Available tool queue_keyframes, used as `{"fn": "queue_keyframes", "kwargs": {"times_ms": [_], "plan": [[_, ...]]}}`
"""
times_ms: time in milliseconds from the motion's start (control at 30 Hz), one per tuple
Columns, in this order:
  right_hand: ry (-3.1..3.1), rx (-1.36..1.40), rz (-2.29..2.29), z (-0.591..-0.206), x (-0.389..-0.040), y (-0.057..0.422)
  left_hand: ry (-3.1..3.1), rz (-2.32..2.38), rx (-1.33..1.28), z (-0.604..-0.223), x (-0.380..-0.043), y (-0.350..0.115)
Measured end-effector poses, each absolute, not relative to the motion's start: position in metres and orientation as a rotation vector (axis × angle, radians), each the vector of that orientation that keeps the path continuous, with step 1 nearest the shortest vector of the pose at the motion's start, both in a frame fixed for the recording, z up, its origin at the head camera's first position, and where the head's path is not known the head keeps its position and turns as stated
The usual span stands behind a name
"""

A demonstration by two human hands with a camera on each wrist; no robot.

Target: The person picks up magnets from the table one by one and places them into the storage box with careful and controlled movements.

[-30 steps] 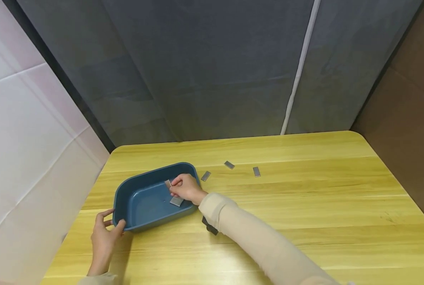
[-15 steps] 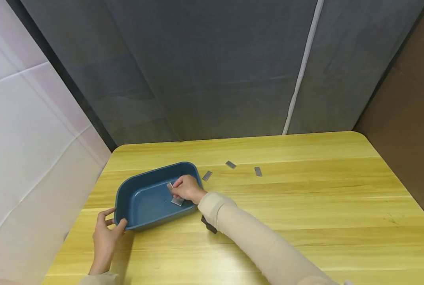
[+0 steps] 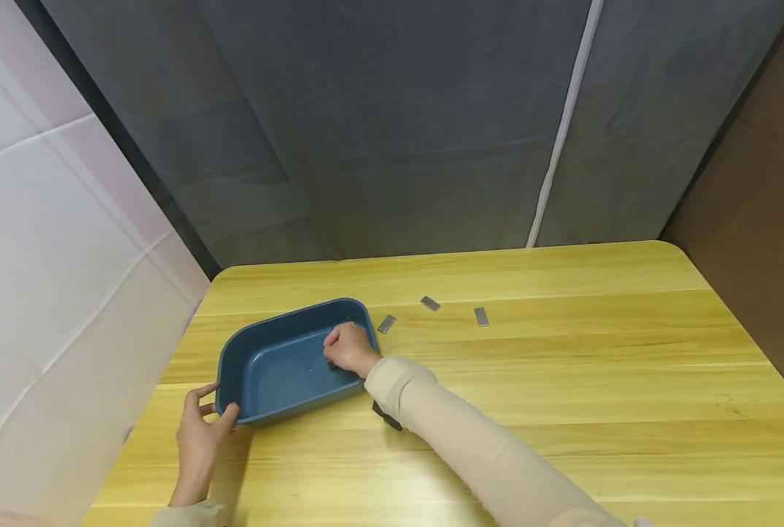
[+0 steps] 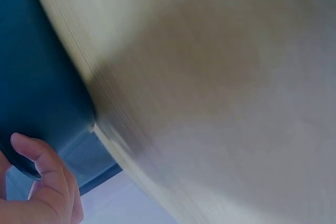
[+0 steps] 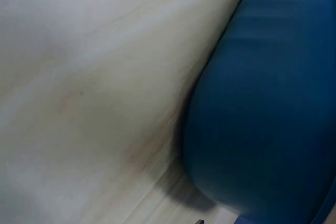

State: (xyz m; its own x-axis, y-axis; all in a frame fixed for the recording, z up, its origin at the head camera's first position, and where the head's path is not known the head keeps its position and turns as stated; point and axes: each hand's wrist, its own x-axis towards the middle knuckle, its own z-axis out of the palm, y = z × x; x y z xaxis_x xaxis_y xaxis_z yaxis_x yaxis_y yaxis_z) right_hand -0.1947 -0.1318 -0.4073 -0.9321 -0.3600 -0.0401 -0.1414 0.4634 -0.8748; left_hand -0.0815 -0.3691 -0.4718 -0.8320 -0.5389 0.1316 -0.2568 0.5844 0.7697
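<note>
A dark blue rectangular plastic tub [image 3: 293,402] stands on the wooden table. My left hand [image 3: 200,439] grips its near left corner, thumb over the rim and fingers round the outside. In the left wrist view that hand [image 4: 50,187] curls at the tub wall [image 4: 42,66]. My right hand [image 3: 351,348] is inside the tub's right end, fingertips bunched and pointing down at the floor. The small grey metal plates there are now hidden by the hand, with only a dark sliver showing under the fingers. The right wrist view shows the tub's outer wall [image 5: 252,103] but not the hand.
Three small grey rectangular metal plates lie on the table [image 3: 563,410] beyond the tub: one close to its right rim [image 3: 386,324], one farther back [image 3: 430,303], one to the right [image 3: 481,317]. A grey cloth wall [image 3: 392,146] rises behind the table.
The right hand's raised metal plate has tipped down out of sight, and the plate below it on the tub floor has also vanished from view. The left hand keeps its grip.
</note>
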Motion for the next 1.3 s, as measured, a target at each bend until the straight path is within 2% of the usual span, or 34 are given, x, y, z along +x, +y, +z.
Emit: {"fn": "queue_keyframes", "kwargs": {"times_ms": [467,1300], "plan": [[2.529,-0.46,-1.455,-0.41,-0.196,-0.128,-2.467,-1.132,0.649,-0.475,-0.083,-0.37],[2.27,-0.591,-1.711,-0.407,-0.191,-0.12,-2.457,-1.188,0.62,-0.465,-0.079,-0.365]]}}
